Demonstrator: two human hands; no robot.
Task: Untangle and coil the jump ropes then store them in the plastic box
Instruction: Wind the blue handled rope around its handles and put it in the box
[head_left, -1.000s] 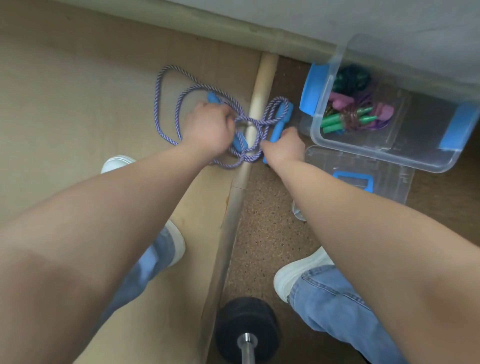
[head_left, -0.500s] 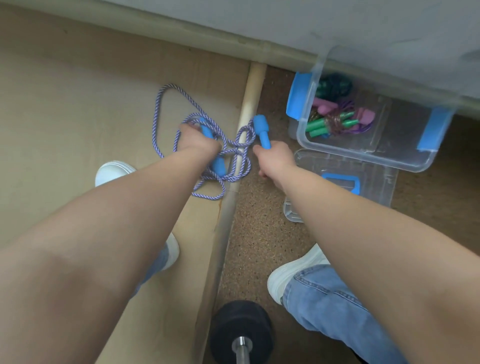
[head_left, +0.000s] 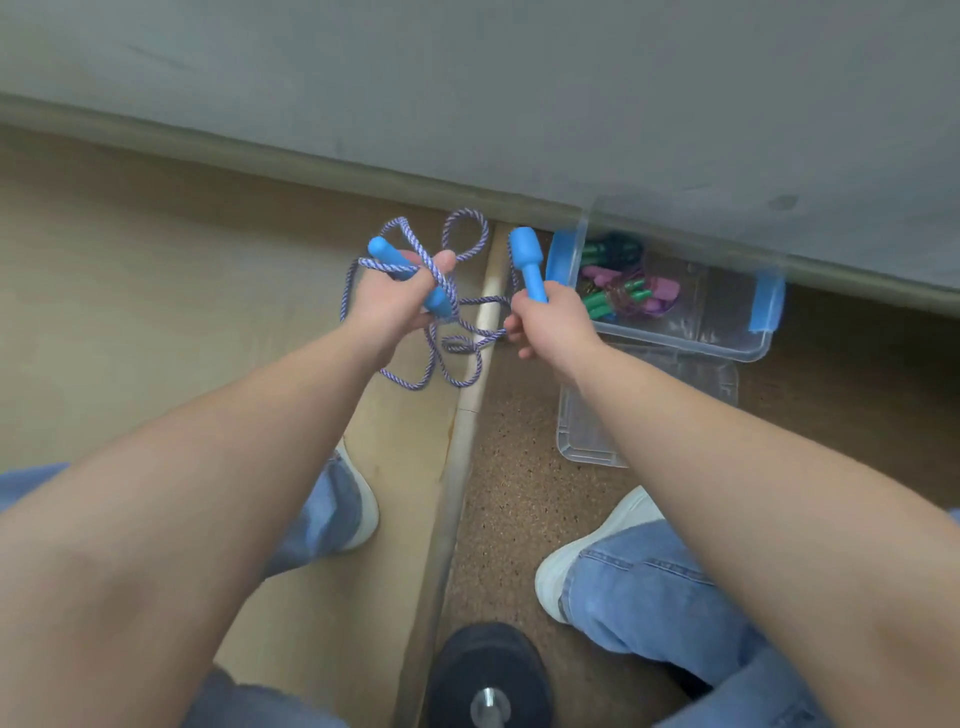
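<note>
While both hands are raised above the floor:
Left hand (head_left: 387, 304): grips one blue handle (head_left: 410, 278) and tangled rope (head_left: 447, 358)
Right hand (head_left: 553, 325): grips the other handle (head_left: 529, 262)
Plastic box (head_left: 727, 332): open, beside it

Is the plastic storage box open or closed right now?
Open. The plastic box has no lid on top, its coiled ropes show from above, and the clear lid lies on the floor beside it.
</note>
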